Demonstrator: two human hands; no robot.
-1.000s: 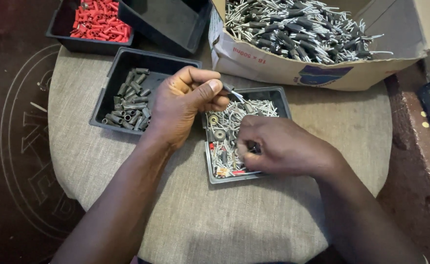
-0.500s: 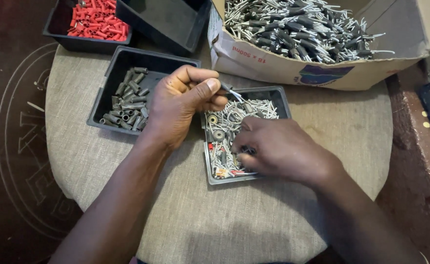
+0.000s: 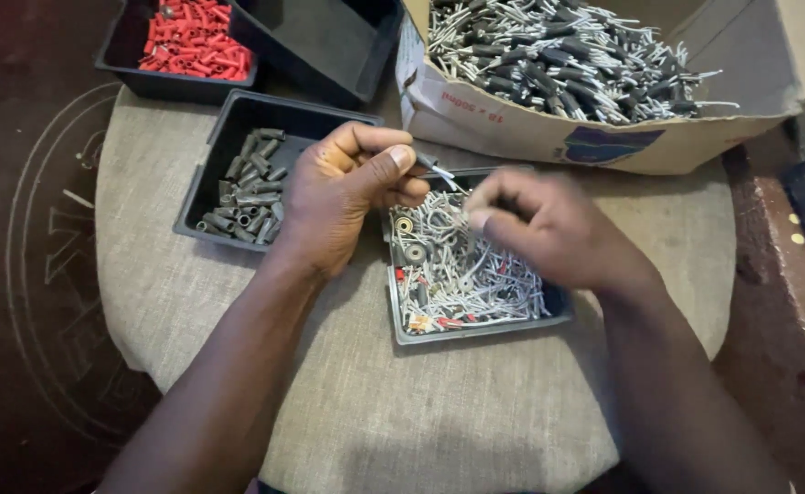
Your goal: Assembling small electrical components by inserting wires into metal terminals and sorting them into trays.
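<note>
1. Round and covered in coarse beige cloth, the bench (image 3: 475,402) stands over a dark floor with a pale circular pattern at the left.
2. At the top right a torn brown cardboard box (image 3: 549,128) sits open; its front wall carries a blue patch and some faint print, and it is heaped with grey metal pieces that have dark sleeves and thin wire ends.
3. At the top left, a black tray (image 3: 123,69) holds red plastic pieces (image 3: 197,41); just beside it is a second black tray (image 3: 329,41) with nothing visible inside.
4. Below these, a black tray (image 3: 238,119) holds short grey sleeves (image 3: 249,187) gathered at its left side.
5. Nearest the person, a grey tray (image 3: 475,329) holds a tangle of thin metal wires (image 3: 475,274), a few round washers and some red bits at its front edge.
6. The left hand (image 3: 343,197) is closed, thumb and fingers pinching a small metal pin (image 3: 439,172) above the far left corner of the grey tray.
7. The right hand (image 3: 549,229) hovers over that tray, blurred, its fingertips drawn together near the pin; whether it grips anything cannot be told.
8. Half a second ago the right hand lay lower in the tray among the wires; it has since lifted towards the left hand, which has kept its place.
</note>
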